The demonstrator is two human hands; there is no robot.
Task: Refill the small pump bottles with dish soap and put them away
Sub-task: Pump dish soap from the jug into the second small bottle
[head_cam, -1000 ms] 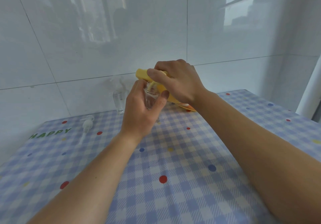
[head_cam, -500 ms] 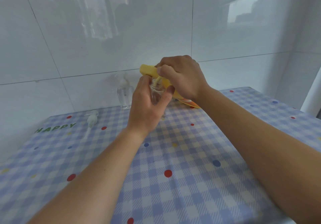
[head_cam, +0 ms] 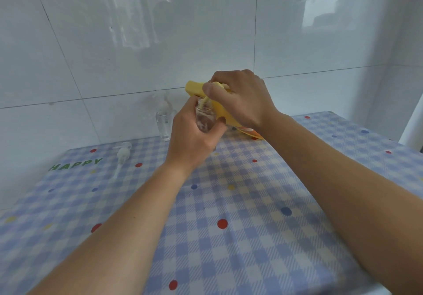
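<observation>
Two bottles are out, and the first is mid-fill: the left grip (head_cam: 194,134) is curled round a small clear pump bottle (head_cam: 204,118), held above the worktop (head_cam: 229,249) with its top off, while the right grip (head_cam: 242,97) clasps a yellow soap container (head_cam: 194,87) tipped onto the open neck — a pale thread seems to run in. Next, I'd judge, a steady squeeze, stopping short of the brim. The bottle looks mostly empty; a loose pump head (head_cam: 122,152) lies to the left, and the second bottle (head_cam: 163,123) stands by the wall.

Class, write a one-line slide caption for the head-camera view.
Left hand holds a small clear bottle while right hand tips a yellow refill pouch over its mouth.
</observation>
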